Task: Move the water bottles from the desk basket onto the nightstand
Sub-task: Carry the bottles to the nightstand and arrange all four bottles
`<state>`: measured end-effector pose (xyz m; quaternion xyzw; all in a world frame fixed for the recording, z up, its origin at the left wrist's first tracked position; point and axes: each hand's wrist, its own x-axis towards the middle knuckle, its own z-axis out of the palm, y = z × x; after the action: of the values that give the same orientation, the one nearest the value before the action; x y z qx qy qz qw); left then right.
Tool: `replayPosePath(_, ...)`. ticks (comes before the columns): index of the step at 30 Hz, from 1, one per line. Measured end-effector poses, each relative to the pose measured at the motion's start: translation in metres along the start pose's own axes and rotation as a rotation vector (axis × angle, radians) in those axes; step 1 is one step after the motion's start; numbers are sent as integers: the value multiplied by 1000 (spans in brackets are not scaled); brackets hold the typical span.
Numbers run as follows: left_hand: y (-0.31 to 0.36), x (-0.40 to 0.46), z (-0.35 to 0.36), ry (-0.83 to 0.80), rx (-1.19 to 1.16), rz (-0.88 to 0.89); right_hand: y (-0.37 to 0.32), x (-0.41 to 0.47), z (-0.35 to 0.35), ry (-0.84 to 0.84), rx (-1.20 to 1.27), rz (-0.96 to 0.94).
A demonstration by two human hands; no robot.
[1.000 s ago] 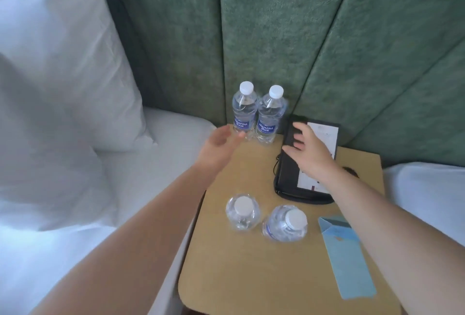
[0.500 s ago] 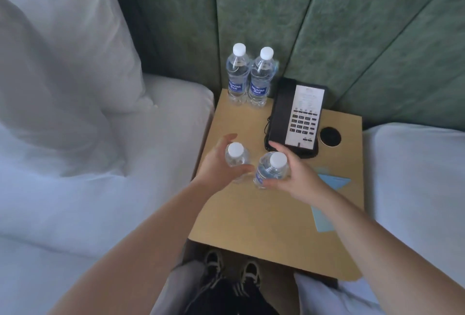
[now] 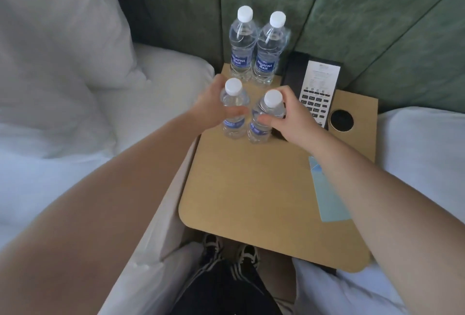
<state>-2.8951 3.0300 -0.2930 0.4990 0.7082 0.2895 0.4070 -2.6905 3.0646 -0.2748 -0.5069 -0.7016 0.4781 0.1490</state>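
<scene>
Against a green padded headboard, the nightstand (image 3: pixel 251 189) carries two far bottles (image 3: pixel 254 48), while the left hand (image 3: pixel 211 108) and right hand (image 3: pixel 294 121) each close their grip around a small bottle's (image 3: pixel 235 111) shoulder, likely light, thin-walled, slippery plastic.

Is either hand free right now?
No: the left hand grips one small bottle and the right hand grips another, both upright on the nightstand.
</scene>
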Motion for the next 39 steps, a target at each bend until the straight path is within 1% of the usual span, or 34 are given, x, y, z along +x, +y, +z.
replayPosePath(6, 7, 38, -23, -56, -51, 49, -5, 42, -10, -20, -32, -32)
replayPosePath(8, 7, 49, -33, -126, -87, 43, -5, 54, -14, -4, -48, -27)
replayPosePath(10, 4, 57, -42, -238, -196, 64, -7, 64, -17, 22, -50, -21)
replayPosePath(12, 1, 59, -44, -260, -236, 33, -8, 70, -18, 43, -44, -22)
replayPosePath(13, 1, 58, -41, -213, -234, 2, -8, 72, -18, 48, -46, -23)
replayPosePath(16, 3, 54, -21, 76, -154, -73, -8, 75, -19, 51, -42, -25)
replayPosePath(17, 3, 53, -15, 148, -137, -83, -8, 75, -19, 51, -39, -23)
replayPosePath(19, -1, 54, -10, 209, -125, -67, -7, 76, -20, 46, -37, -23)
replayPosePath(21, -4, 55, -17, 176, -106, -28, -6, 76, -21, 39, -28, -25)
replayPosePath(22, -4, 56, -23, 127, -113, -5, -6, 76, -21, 35, -28, -27)
replayPosePath(25, -1, 58, -39, -99, -195, 24, -5, 77, -25, 16, -62, -28)
replayPosePath(26, 1, 58, -42, -145, -206, 13, -5, 78, -28, -1, -66, -23)
replayPosePath(28, 4, 60, -43, -144, -208, -26, -6, 78, -33, -43, -58, -11)
replayPosePath(30, 7, 60, -38, -91, -210, -38, -9, 78, -35, -33, -75, -7)
replayPosePath(32, 8, 61, -31, -44, -179, -14, -12, 79, -30, 66, -152, -27)
replayPosePath(34, 7, 62, -28, -28, -167, 6, -16, 80, -24, 193, -318, -27)
replayPosePath(35, 7, 62, -28, -37, -178, 13, -16, 80, -23, 223, -393, -21)
replayPosePath(36, 7, 63, -29, -52, -187, 20, -16, 82, -25, 210, -416, -18)
replayPosePath(37, 7, 63, -31, -68, -191, 28, -15, 83, -29, 157, -383, -18)
replayPosePath(39, 7, 64, -36, -101, -195, 46, -15, 82, -37, 21, -240, 0)
